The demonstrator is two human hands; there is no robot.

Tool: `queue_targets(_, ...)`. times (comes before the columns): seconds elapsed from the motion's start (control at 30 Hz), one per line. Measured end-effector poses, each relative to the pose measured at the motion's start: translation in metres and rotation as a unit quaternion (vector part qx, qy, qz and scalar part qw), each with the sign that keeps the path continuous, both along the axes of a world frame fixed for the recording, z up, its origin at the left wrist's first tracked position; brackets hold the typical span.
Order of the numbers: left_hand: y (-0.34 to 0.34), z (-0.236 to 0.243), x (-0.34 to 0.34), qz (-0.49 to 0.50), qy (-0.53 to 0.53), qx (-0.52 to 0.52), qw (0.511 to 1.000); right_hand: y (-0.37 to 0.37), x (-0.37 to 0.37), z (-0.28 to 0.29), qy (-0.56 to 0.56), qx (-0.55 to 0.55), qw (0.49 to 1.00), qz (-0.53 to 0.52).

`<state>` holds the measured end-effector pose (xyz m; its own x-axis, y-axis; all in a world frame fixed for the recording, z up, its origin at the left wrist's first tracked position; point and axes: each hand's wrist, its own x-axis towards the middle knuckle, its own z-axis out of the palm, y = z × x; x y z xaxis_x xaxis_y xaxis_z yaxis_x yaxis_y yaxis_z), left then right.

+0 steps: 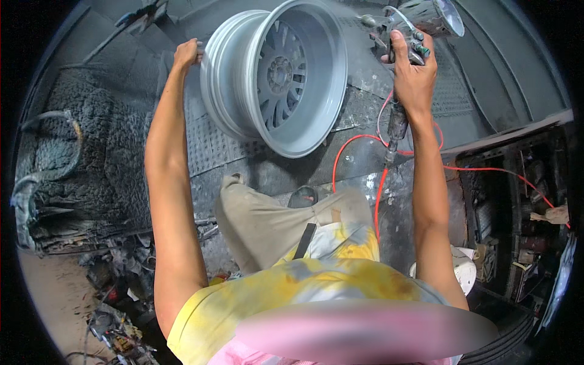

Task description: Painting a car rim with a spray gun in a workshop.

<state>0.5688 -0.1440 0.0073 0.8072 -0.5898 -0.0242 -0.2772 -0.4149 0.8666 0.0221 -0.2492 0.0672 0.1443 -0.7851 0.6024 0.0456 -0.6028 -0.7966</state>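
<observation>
A large silver-grey wheel rim [234, 73] stands tilted ahead of me, its hollow barrel and spoked centre facing right. My left hand [188, 53] is closed at the wheel's left edge with its fingers curled; whether it grips the rim or something small beside it, I cannot make out. On the right, my right hand [415, 76] is wrapped round a spray gun [426, 17] with a grey paint-stained cup on top. The gun is level with the wheel's far part and apart from it. A red air hose [382, 191] runs up to the gun's handle.
At left stands a rough, dark paint-crusted block [100, 140] with a bent pipe [76, 137]. Cluttered dark shelving [517, 225] lines the right side, with a white container [462, 274] near my right elbow. The hose trails across the floor to the right.
</observation>
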Motion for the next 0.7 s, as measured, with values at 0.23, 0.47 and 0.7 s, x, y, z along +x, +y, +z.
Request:
queue_targets(0.23,-0.008,-0.014,0.018,-0.014,-0.169,0.174,0.97,-0.023,-0.032,-0.063,0.051,0.064,0.995,-0.063)
queue_targets(0.47,-0.016,-0.032,0.027,0.006,-0.219,0.099,0.971,-0.007,-0.054,-0.12,0.098,0.216,0.972,0.007)
queue_targets(0.7,-0.022,-0.046,0.01,0.025,-0.15,-0.022,0.988,-0.007,-0.004,-0.119,-0.004,0.244,0.954,0.172)
